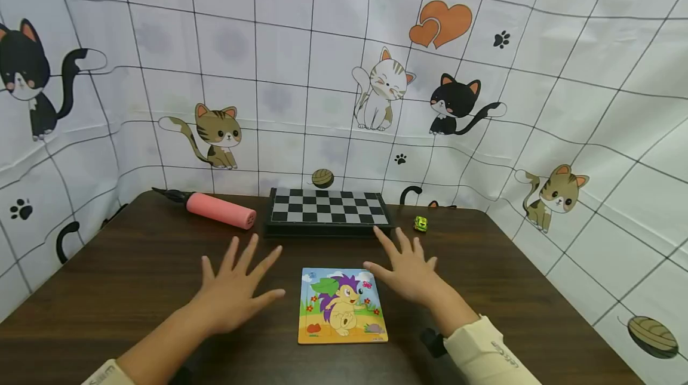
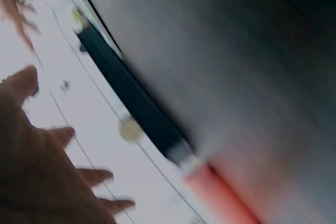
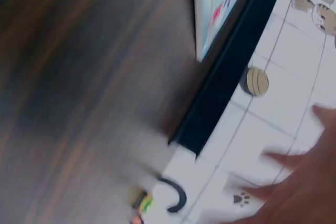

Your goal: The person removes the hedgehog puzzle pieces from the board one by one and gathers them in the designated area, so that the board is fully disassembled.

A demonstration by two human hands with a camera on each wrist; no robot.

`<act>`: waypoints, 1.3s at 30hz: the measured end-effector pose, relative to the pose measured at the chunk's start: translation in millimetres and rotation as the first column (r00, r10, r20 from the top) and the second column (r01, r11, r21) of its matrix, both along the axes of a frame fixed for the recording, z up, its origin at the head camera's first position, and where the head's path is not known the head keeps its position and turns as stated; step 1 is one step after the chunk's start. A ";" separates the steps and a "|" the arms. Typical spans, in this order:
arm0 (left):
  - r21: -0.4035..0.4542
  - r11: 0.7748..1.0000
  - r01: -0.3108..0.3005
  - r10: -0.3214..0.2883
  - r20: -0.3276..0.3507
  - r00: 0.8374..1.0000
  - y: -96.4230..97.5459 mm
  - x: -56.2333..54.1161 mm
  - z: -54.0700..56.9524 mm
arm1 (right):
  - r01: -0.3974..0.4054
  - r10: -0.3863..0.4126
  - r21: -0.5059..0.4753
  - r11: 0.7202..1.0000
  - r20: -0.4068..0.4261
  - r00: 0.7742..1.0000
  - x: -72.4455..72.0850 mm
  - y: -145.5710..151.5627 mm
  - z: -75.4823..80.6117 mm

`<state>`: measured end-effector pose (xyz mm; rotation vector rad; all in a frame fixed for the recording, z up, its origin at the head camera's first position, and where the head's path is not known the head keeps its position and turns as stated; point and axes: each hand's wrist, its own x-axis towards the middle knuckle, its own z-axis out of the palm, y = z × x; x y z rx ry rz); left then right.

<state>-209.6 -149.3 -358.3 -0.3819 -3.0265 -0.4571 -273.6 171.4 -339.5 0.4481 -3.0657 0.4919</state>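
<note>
Both hands are spread with nothing in them, held over the dark table on either side of a square picture puzzle [image 1: 343, 306]. The puzzle shows a cartoon hedgehog with purple spines and a green leaf. My left hand [image 1: 228, 292] is left of it, fingers fanned toward the back of the table. Nearer the puzzle's upper right corner is my right hand [image 1: 408, 271], its fingers also spread. In the left wrist view the left hand [image 2: 47, 166] shows with separated fingers; the right wrist view catches the blurred fingers of the right hand [image 3: 299, 177].
Behind the puzzle lies a black-and-white checkered board [image 1: 329, 209] on a black base. A pink hand pump [image 1: 220, 209] with a black nozzle is at the back left. A small yellow-green toy car [image 1: 421, 224] sits right of the board. A cat-print curtain [image 1: 279, 74] hangs behind the table [image 1: 134, 271].
</note>
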 end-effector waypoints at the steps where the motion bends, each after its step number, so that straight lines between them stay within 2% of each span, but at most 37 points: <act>1: 0.007 0.998 0.065 -0.066 0.035 0.997 6.8 1.4 0.7 | -0.050 0.050 -0.032 0.998 -0.004 0.999 -3.5 -7.5 -0.6; 2: 0.018 0.990 0.141 -0.142 0.077 0.987 14.6 3.2 1.5 | -0.104 0.104 -0.066 0.992 -0.001 0.995 -6.9 -15.9 -1.3; 3: 0.032 0.975 0.218 -0.220 0.126 0.967 23.4 5.3 1.7 | -0.154 0.156 -0.094 0.984 0.010 0.988 -9.9 -24.8 -1.9; 4: 0.044 0.954 0.296 -0.299 0.175 0.938 32.7 7.6 2.3 | -0.205 0.209 -0.115 0.972 0.028 0.978 -12.9 -33.7 -2.8; 6: 0.053 0.898 0.438 -0.436 0.256 0.863 52.1 11.8 1.4 | -0.276 0.287 -0.135 0.952 0.073 0.955 -17.6 -51.9 -4.9; 8: 0.007 0.838 0.545 -0.524 0.287 0.802 69.9 14.0 -1.8 | -0.324 0.338 -0.117 0.939 0.121 0.933 -20.8 -67.5 -7.3; 9: -0.044 0.806 0.590 -0.556 0.284 0.781 77.1 13.1 -5.4 | -0.337 0.347 -0.092 0.937 0.144 0.927 -21.3 -73.9 -7.9; 10: -0.088 0.783 0.616 -0.576 0.272 0.771 83.5 13.2 -7.1 | -0.348 0.353 -0.062 0.935 0.163 0.921 -21.5 -79.4 -8.7; 11: -0.131 0.766 0.630 -0.588 0.254 0.768 88.6 12.5 -9.3 | -0.349 0.348 -0.029 0.937 0.180 0.920 -20.7 -84.1 -8.6; 12: -0.165 0.759 0.630 -0.587 0.247 0.771 92.6 12.1 -10.8 | -0.347 0.340 0.001 0.938 0.193 0.920 -19.8 -87.8 -8.3; 15: -0.236 0.760 0.606 -0.557 0.246 0.793 97.4 8.6 -17.0 | -0.329 0.305 0.080 0.941 0.227 0.925 -16.4 -95.1 -6.5; 16: -0.236 0.770 0.593 -0.541 0.251 0.802 97.5 7.7 -18.9 | -0.324 0.295 0.095 0.941 0.233 0.927 -15.7 -96.7 -5.9; 18: -0.229 0.769 0.596 -0.540 0.267 0.799 95.0 0.7 -28.6 | -0.317 0.284 0.111 0.942 0.241 0.928 -15.2 -98.9 -4.6; 19: -0.240 0.767 0.595 -0.540 0.259 0.801 93.9 -2.9 -34.6 | -0.316 0.281 0.118 0.941 0.244 0.928 -15.6 -99.8 -4.4; 24: -0.224 0.755 0.616 -0.579 0.213 0.787 86.2 -26.9 -69.0 | -0.313 0.270 0.142 0.939 0.260 0.927 -19.3 -104.4 -1.0; 28: -0.222 0.745 0.630 -0.592 0.216 0.776 83.3 -40.8 -85.0 | -0.311 0.265 0.146 0.939 0.269 0.926 -21.6 -107.0 1.1; 33: -0.215 0.750 0.626 -0.585 0.228 0.779 82.1 -47.8 -87.3 | -0.305 0.280 0.068 0.950 0.252 0.927 -24.6 -108.1 0.8; 36: -0.205 0.756 0.622 -0.577 0.242 0.780 81.3 -50.6 -84.8 | -0.288 0.287 -0.034 0.957 0.230 0.930 -26.9 -108.1 -1.3; 39: -0.174 0.761 0.625 -0.579 0.255 0.775 80.1 -53.1 -82.8 | -0.263 0.290 -0.153 0.953 0.199 0.936 -30.2 -104.9 -3.5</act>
